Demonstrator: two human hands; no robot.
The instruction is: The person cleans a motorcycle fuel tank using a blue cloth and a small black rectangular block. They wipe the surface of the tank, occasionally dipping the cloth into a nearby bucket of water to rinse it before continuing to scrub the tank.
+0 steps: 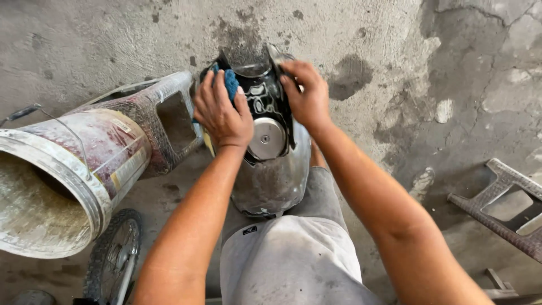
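A dusty black motorcycle fuel tank [271,181] with a round silver cap [266,138] rests on my lap, its front end pointing away from me. My left hand [223,110] presses a blue scrubbing pad [231,82] against the tank's upper left side. My right hand [305,93] grips the tank's far right edge and steadies it. Both forearms reach forward over my grey shorts [293,260].
A dirty bucket [62,181] lies on its side at the left, stacked on a plastic stool [164,121]. A small spoked wheel [113,257] sits at bottom left. Another plastic stool [508,206] lies at the right. The floor is stained concrete [395,56].
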